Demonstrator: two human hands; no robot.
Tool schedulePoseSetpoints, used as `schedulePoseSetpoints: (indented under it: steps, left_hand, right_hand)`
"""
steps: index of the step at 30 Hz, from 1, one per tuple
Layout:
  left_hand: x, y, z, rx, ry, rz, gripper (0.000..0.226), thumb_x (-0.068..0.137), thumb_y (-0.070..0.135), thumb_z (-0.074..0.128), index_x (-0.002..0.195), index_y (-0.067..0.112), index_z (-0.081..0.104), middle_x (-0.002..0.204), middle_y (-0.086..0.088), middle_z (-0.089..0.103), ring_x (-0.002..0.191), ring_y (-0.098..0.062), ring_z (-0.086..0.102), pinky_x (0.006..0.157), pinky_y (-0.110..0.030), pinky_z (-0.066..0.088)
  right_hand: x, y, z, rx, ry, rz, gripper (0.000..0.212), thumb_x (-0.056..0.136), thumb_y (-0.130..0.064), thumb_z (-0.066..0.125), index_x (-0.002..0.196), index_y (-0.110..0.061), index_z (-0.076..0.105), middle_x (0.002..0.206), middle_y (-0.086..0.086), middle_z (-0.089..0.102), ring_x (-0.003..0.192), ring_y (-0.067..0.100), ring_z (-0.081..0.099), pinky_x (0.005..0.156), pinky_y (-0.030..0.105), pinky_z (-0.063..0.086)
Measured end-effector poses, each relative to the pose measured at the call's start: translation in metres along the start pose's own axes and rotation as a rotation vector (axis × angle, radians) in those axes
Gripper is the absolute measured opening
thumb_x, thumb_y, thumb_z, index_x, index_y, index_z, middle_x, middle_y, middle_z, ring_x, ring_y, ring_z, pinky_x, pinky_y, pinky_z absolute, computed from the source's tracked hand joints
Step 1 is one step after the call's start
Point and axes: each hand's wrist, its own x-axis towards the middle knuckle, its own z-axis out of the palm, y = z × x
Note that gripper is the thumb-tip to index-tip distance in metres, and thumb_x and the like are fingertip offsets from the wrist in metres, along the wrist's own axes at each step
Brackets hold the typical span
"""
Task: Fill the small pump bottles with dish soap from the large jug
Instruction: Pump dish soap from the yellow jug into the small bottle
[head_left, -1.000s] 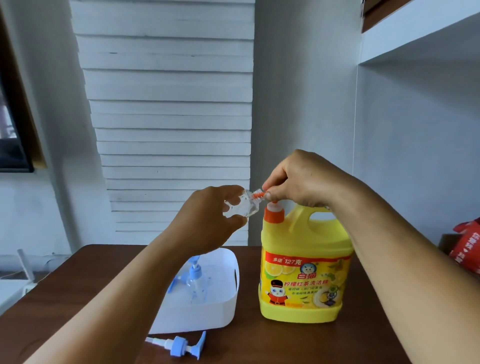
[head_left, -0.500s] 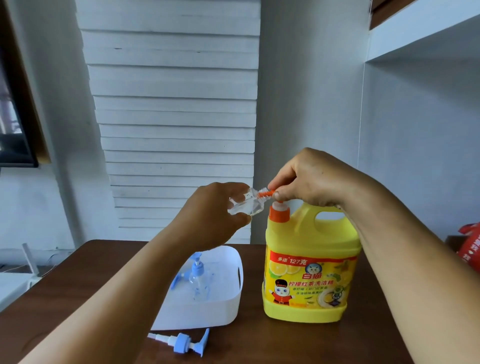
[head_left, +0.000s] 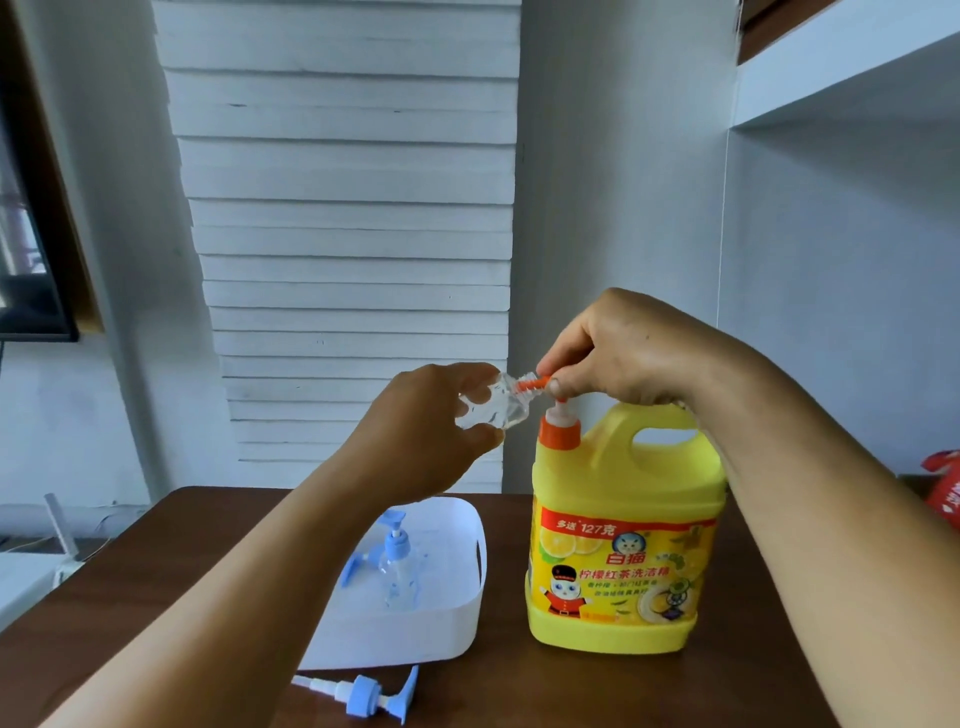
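Note:
A large yellow dish soap jug (head_left: 623, 545) stands upright on the brown table, with an orange pump on its neck. My right hand (head_left: 618, 348) presses on the pump head (head_left: 543, 382). Its orange nozzle reaches into the neck of a small clear bottle (head_left: 493, 408). My left hand (head_left: 426, 431) holds that bottle tilted sideways, left of the jug's neck. A little clear liquid shows inside it. A blue pump top (head_left: 363, 693) lies loose on the table near the front edge.
A white tray (head_left: 467, 566) sits left of the jug and holds a clear bottle with a blue pump (head_left: 396, 561). A red package (head_left: 943, 488) is at the far right edge. White walls stand close behind the table (head_left: 156, 571).
Both hands, the small bottle and the jug keep the same arrangement. Only the head camera has shifted slightly.

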Motion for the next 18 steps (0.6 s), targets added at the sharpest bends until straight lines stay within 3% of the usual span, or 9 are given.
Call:
schedulePoseSetpoints:
  steps: [4,9,13,18]
  left_hand:
    - [-0.0002,0.0006,0.0022,0.033,-0.022,0.002,0.038,0.079,0.031,0.066,0.116,0.033,0.057,0.09,0.017,0.057,0.067,0.002,0.05,0.056,-0.006,0.028]
    - [0.0009,-0.0009,0.0,0.005,0.012,-0.006,0.042,0.079,0.032,0.066,0.119,0.032,0.056,0.097,0.016,0.059,0.082,-0.001,0.053,0.063,-0.006,0.032]
    - [-0.0008,0.0009,0.0025,0.036,-0.021,0.0,0.036,0.078,0.03,0.066,0.114,0.033,0.058,0.087,0.018,0.057,0.068,0.001,0.051,0.056,-0.007,0.029]
    - [0.0013,0.001,-0.0018,0.01,-0.005,-0.003,0.042,0.079,0.031,0.067,0.12,0.03,0.056,0.104,0.012,0.063,0.085,-0.003,0.057,0.063,-0.009,0.035]
  right_hand:
    - [-0.002,0.0038,0.0065,0.031,-0.007,0.021,0.014,0.074,-0.026,0.074,0.088,-0.027,0.075,0.079,-0.017,0.065,0.073,0.003,0.057,0.055,0.019,0.04]
    - [-0.0004,0.0015,-0.0001,0.012,0.007,-0.008,0.013,0.076,-0.027,0.073,0.089,-0.028,0.075,0.077,-0.018,0.065,0.071,0.002,0.057,0.054,0.018,0.037]
    - [-0.003,0.003,0.0069,0.027,-0.001,0.018,0.014,0.076,-0.026,0.074,0.089,-0.027,0.075,0.077,-0.019,0.062,0.072,0.002,0.055,0.054,0.018,0.037]
    - [0.0007,-0.0013,0.0009,-0.008,0.009,-0.007,0.011,0.076,-0.025,0.074,0.086,-0.027,0.075,0.072,-0.018,0.064,0.068,0.001,0.057,0.052,0.017,0.036]
